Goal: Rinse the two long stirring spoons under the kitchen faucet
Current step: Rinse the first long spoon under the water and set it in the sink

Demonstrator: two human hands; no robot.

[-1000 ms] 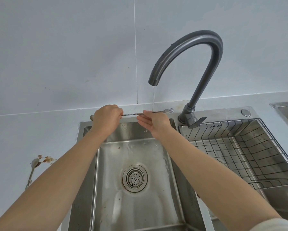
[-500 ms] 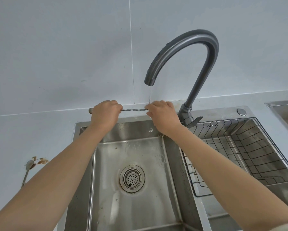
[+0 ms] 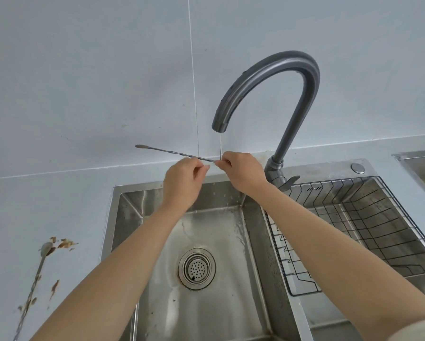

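A long twisted metal stirring spoon (image 3: 167,152) is held level above the sink (image 3: 122,217), its bowl end pointing left. My left hand (image 3: 181,183) pinches the shaft near the middle. My right hand (image 3: 243,172) is closed over the right end, which it hides. A thin stream of water falls from the grey gooseneck faucet (image 3: 275,94) onto the shaft beside my right fingers. A second long spoon (image 3: 34,284) lies on the counter at the left, soiled with brown smears.
Brown stains (image 3: 63,243) spot the counter around the second spoon. A black wire drying rack (image 3: 378,230) sits in the right basin. The drain strainer (image 3: 196,268) is in the middle of the left basin. Another sink edge (image 3: 415,163) shows at the far right.
My left hand has slid right along the shaft, from the left end to the middle, baring the bowl end. That end has lifted a little. My right hand keeps its grip.
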